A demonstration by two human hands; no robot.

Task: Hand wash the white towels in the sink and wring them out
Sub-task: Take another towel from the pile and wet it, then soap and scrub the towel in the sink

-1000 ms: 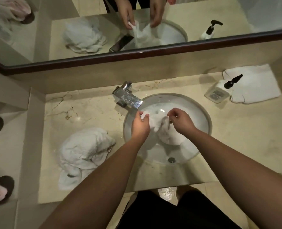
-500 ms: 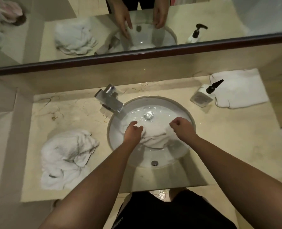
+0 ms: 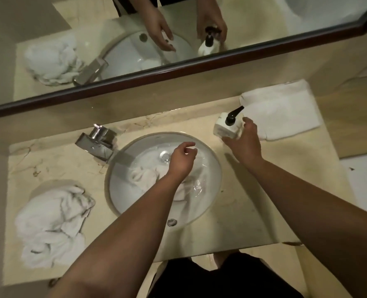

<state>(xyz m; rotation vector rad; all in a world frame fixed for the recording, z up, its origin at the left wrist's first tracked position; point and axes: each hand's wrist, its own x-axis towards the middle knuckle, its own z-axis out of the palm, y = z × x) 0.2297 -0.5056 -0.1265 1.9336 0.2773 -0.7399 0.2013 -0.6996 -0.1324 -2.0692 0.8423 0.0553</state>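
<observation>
A wet white towel [image 3: 144, 175] lies bunched in the water of the round white sink [image 3: 218, 168]. My left hand [image 3: 181, 160] hovers over the basin above the towel, fingers loosely curled and holding nothing. My right hand [image 3: 246, 143] is off to the right of the sink, its fingers and thumb wrapped around a white soap bottle [image 3: 222, 129] with a black pump that stands on the counter. A crumpled white towel [image 3: 51, 222] sits on the counter left of the sink. A folded white towel [image 3: 283, 110] lies at the back right.
A chrome faucet [image 3: 96, 143] juts over the sink's left rim. The beige marble counter [image 3: 242, 211] ends close to my body. A dark-framed mirror [image 3: 135, 39] runs along the back wall and reflects the hands and sink.
Both hands let go of the towel, which now lies in the sink. My right hand moved right to the soap bottle and took hold of it. My left hand lifted above the basin.
</observation>
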